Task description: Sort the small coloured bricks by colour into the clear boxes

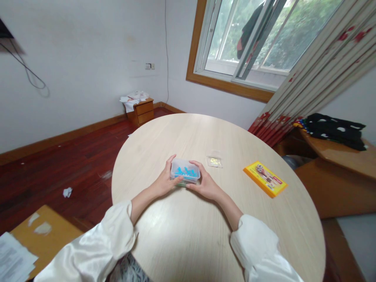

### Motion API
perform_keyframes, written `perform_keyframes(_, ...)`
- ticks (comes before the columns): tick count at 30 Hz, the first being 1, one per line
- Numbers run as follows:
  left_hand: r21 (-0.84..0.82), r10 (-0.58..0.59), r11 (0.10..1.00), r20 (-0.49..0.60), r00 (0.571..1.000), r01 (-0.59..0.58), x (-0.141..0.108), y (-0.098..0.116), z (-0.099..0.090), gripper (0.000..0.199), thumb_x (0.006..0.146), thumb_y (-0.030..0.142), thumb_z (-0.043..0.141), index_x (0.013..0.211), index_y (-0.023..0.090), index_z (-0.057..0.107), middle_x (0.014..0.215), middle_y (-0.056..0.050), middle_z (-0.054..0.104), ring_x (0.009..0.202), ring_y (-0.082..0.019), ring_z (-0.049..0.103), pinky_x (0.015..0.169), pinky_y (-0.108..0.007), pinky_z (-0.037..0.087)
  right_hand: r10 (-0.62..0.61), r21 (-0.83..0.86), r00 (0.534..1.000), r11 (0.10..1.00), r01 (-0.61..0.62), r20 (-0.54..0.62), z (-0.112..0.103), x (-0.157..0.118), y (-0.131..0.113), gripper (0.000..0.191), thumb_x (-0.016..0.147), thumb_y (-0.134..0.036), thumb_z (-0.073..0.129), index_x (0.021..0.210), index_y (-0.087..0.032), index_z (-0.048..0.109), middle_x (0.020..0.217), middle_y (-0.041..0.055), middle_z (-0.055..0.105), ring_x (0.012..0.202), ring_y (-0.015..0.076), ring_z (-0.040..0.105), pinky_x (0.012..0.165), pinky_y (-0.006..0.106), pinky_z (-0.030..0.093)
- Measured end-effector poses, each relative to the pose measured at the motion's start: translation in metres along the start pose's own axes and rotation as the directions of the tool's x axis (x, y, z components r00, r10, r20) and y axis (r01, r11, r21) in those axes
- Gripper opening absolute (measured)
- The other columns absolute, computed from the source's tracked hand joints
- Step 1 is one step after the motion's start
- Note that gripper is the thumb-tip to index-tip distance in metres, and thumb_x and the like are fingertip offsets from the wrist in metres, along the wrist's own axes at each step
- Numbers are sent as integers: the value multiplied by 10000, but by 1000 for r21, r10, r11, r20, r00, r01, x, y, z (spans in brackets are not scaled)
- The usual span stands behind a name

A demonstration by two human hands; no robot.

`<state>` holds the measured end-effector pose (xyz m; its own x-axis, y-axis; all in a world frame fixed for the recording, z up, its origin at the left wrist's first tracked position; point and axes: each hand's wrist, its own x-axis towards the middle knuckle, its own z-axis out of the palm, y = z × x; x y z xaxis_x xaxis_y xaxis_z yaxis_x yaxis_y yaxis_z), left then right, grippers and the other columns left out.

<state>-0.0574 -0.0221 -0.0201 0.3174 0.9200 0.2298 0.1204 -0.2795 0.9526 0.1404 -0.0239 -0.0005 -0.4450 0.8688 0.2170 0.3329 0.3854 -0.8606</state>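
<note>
A clear plastic box (185,164) with bright blue pieces showing inside is held between my two hands over the round table. My left hand (167,178) grips its left side, the thumb lying along the front edge. Around the right side curls my right hand (206,184), fingers on the top corner and thumb at the lower front. Something greenish shows beneath the box; what it is I cannot make out. Just beyond my right hand lies a small clear case (214,161) with yellow bits in it, its lid apparently raised.
On the right of the pale round table (182,235) lies a flat yellow box (265,178) with a picture on it. A cardboard box (49,235) with papers stands at lower left. Dark patterned cloth (335,129) rests on wooden furniture at right.
</note>
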Motion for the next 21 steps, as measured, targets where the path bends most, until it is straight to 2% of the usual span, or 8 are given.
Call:
perform_keyframes(3, -55, 27, 998, -106, 994, -33, 8, -1, 10, 798, 791, 528, 536, 1386, 167, 147, 1198, -144, 490, 1000, -196, 549, 914, -355, 415, 19, 56, 999, 998, -18, -32, 1, 0, -1, 738, 697, -271, 688, 1302, -249, 265, 1264, 98, 469, 1110, 199, 525, 983, 403, 409)
perform_keyframes(6, -54, 48, 997, -191, 980, -60, 17, 0, 18, 676, 782, 536, 533, 1300, 165, 309, 1205, -131, 489, 1022, -199, 534, 920, -342, 411, 50, 117, 997, 992, -43, -57, 2, -1, 2, 754, 701, -337, 687, 1299, -253, 235, 1252, 110, 468, 1070, 199, 548, 944, 399, 442)
perform_keyframes(8, -56, 32, 997, -250, 968, -47, 24, 1, 25, 613, 771, 528, 543, 1232, 158, 381, 1143, -111, 521, 984, -196, 542, 895, -334, 424, 68, 174, 995, 983, -54, -74, 5, -2, 5, 786, 709, -397, 676, 1309, -247, 190, 1229, 117, 479, 1041, 197, 564, 927, 396, 455)
perform_keyframes(11, -90, -16, 996, -303, 953, -12, 36, 3, 40, 554, 765, 494, 559, 1180, 157, 418, 1041, -80, 555, 915, -183, 555, 862, -324, 438, 103, 232, 972, 971, -52, -212, 10, -1, 9, 810, 730, -499, 622, 1316, -216, 139, 1224, 134, 474, 1061, 207, 553, 962, 408, 426)
perform_keyframes(14, -140, -77, 990, -349, 934, 30, 44, 13, 59, 484, 775, 444, 567, 1140, 156, 434, 1025, -73, 558, 905, -178, 556, 860, -318, 438, 168, 219, 894, 972, -82, -414, 12, 0, 4, 709, 790, -573, 482, 1309, -198, 178, 1253, 138, 441, 1106, 218, 511, 998, 419, 382)
perform_keyframes(17, -181, -128, 981, -369, 921, 64, 45, 37, 73, 442, 803, 447, 543, 1123, 160, 437, 992, -65, 567, 899, -178, 563, 849, -314, 445, 175, 161, 776, 982, -96, -606, 7, -5, -14, 554, 852, -569, 332, 1272, -210, 290, 1257, 118, 436, 1144, 236, 462, 1014, 445, 344)
perform_keyframes(18, -182, -97, 983, -360, 928, 32, 44, 48, 77, 454, 808, 470, 533, 1128, 164, 435, 989, -64, 569, 903, -178, 566, 853, -310, 442, 152, 138, 725, 987, -79, -672, 5, -8, -23, 513, 867, -554, 291, 1250, -214, 328, 1239, 115, 448, 1141, 243, 458, 1006, 453, 345)
perform_keyframes(21, -140, 104, 977, -339, 935, -160, 37, 78, 82, 521, 791, 544, 532, 1169, 203, 421, 1073, -60, 551, 944, -179, 559, 868, -296, 430, -21, -29, 618, 1000, -3, -786, -6, -17, -52, 447, 897, -487, 250, 1238, -225, 373, 1221, 105, 465, 1149, 240, 462, 988, 418, 366)
